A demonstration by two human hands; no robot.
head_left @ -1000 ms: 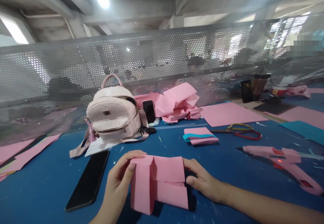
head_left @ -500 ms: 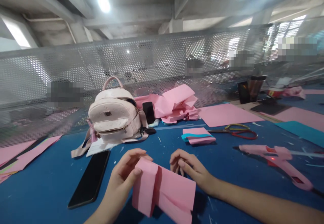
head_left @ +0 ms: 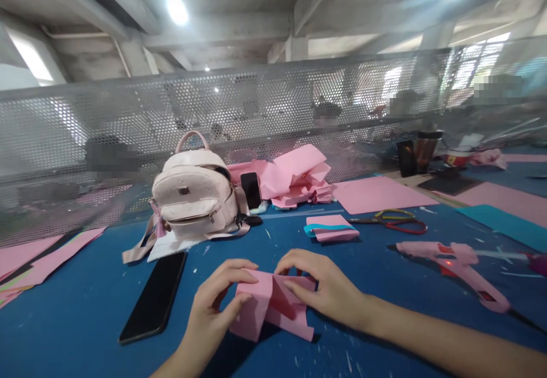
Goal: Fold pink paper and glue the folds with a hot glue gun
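A folded pink paper piece [head_left: 255,304] stands on the blue table between my two hands. My left hand [head_left: 224,292] pinches its left part, thumb in front and fingers over the top. On the right side, my right hand [head_left: 305,278] grips the upper edge of the paper between thumb and fingers. Beyond my hands lies a small folded pink paper with a blue strip [head_left: 332,228]. Scissors [head_left: 395,222] rest beside it. At the right is a pink glue gun [head_left: 455,258] with a red light showing.
A black phone [head_left: 156,298] lies left of my hands. Behind stand a pale backpack [head_left: 192,192], crumpled pink paper [head_left: 299,175] and a perforated metal divider [head_left: 256,98]. Pink sheets [head_left: 380,194], a blue sheet [head_left: 504,224] and a tumbler [head_left: 426,151] are at the right.
My right hand has moved onto the paper and taken hold of its upper edge. The paper has tilted, with its right flap now lower and farther from me.
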